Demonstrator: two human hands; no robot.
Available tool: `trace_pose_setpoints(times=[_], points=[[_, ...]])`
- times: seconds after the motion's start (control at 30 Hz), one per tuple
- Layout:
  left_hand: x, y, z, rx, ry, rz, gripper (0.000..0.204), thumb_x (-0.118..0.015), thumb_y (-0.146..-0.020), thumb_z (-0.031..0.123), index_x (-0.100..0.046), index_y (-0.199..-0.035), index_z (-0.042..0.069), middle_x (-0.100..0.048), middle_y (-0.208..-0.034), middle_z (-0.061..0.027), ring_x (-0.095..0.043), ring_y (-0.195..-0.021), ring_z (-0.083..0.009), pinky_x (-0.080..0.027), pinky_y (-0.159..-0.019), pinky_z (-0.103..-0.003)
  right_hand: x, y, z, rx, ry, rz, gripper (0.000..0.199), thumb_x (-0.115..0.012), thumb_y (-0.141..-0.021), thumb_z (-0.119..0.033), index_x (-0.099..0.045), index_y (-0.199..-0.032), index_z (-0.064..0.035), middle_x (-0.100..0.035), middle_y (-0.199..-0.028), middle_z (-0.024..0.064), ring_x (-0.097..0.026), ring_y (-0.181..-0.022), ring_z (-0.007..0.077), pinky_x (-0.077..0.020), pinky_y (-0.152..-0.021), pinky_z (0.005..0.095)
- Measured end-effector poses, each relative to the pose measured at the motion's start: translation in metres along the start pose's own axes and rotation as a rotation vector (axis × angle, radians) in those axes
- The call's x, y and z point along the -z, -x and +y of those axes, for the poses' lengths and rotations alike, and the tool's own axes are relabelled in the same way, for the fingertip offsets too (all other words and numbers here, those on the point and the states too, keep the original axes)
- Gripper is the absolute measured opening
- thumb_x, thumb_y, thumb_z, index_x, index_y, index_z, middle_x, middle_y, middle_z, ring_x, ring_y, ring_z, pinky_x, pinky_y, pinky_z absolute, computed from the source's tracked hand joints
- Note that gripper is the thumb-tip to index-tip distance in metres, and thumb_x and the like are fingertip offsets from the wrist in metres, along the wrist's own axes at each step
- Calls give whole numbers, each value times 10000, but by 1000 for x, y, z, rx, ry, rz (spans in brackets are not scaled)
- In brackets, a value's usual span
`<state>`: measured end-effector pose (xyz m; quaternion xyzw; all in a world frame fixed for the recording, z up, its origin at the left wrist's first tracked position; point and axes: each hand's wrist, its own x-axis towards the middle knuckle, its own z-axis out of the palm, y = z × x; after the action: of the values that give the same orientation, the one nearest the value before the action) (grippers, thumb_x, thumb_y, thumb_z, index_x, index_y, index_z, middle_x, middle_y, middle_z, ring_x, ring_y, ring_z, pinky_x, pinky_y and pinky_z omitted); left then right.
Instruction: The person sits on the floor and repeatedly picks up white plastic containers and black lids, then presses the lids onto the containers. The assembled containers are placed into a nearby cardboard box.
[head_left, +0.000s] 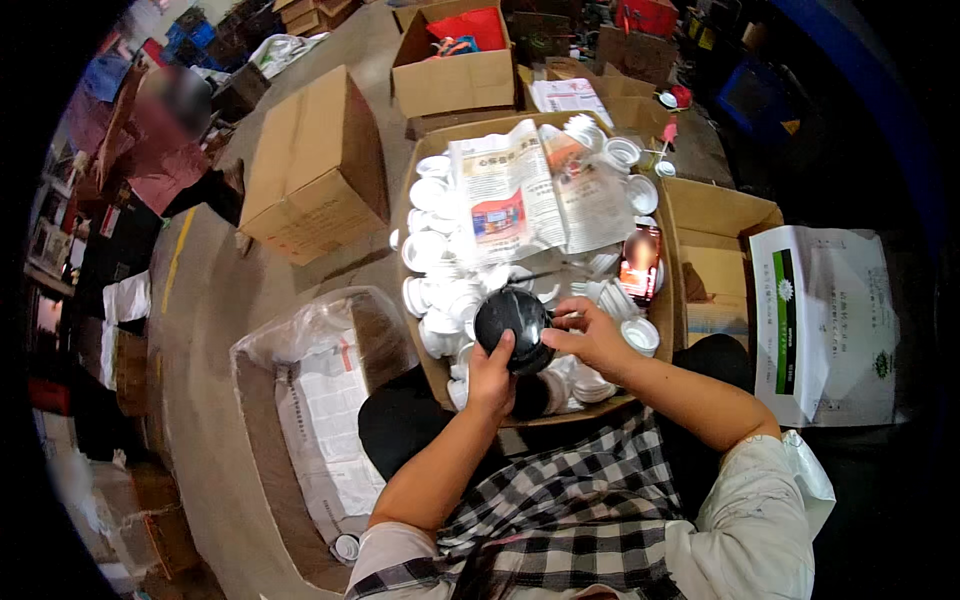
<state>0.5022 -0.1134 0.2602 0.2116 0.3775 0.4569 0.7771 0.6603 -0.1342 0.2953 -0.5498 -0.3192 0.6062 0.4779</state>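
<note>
A glossy black round lid-like disc (509,318) is held over a box of white plastic lids. My left hand (493,378) grips its lower edge, thumb across its face; the other fingers are hidden beneath. At the disc's right edge, the bent fingers and thumb of my right hand (592,338) close on the rim. Under both hands lie many white ridged lids (428,250), loose and in stacks. Another dark round piece (538,396) shows just below the disc, partly hidden.
Newspaper sheets (508,195) and a lit phone (640,262) lie on the lids. To the left stands a plastic-lined box (262,400), with a closed carton (310,170) beyond. A printed white carton (830,325) is at right. Another person (165,140) sits far left.
</note>
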Motion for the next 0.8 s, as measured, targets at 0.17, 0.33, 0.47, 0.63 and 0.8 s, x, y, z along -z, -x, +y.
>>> trace_pose_setpoints(times=[0.17,0.33,0.47,0.63,0.8], points=[[19,-8,27,70,-106,-95,229,-549,-834,60,-524,-1052,-6,-611,-922,-60,-591,-802,-147,-477,-717,-286,17,-15,9,498,619,103,687,-739,-672,-363,-398,-1180,-52,-380,-1222,159,-369,-1159,262,-322,-957,363],[25,-1,32,67,-659,-433,196,-600,-786,44,-567,-976,6,-581,-810,3,-516,-737,-73,-424,-672,-219,6,-9,0,436,545,-136,405,-739,-694,-260,-555,-972,-31,-569,-934,91,-531,-883,158,-417,-795,289],[22,0,36,-67,-828,-354,266,-602,-800,49,-516,-1047,2,-573,-857,-15,-515,-771,-77,-428,-700,-227,7,-1,-5,699,897,29,300,-771,-654,-258,-553,-642,-51,-517,-569,36,-504,-530,110,-394,-489,262],[22,-1,40,-183,-840,-438,262,-599,-806,37,-519,-1055,21,-570,-894,-21,-514,-808,-80,-427,-722,-228,13,-5,-7,854,874,-149,350,-723,-698,-264,-480,-576,-42,-421,-513,57,-438,-467,140,-330,-439,286],[12,4,56,28,-685,-846,298,-592,-807,27,-520,-1092,-18,-577,-955,-18,-517,-902,-98,-417,-806,-242,12,24,-14,530,419,-604,407,-651,-774,-162,-367,-520,-20,-323,-478,9,-320,-473,71,-271,-437,261]])
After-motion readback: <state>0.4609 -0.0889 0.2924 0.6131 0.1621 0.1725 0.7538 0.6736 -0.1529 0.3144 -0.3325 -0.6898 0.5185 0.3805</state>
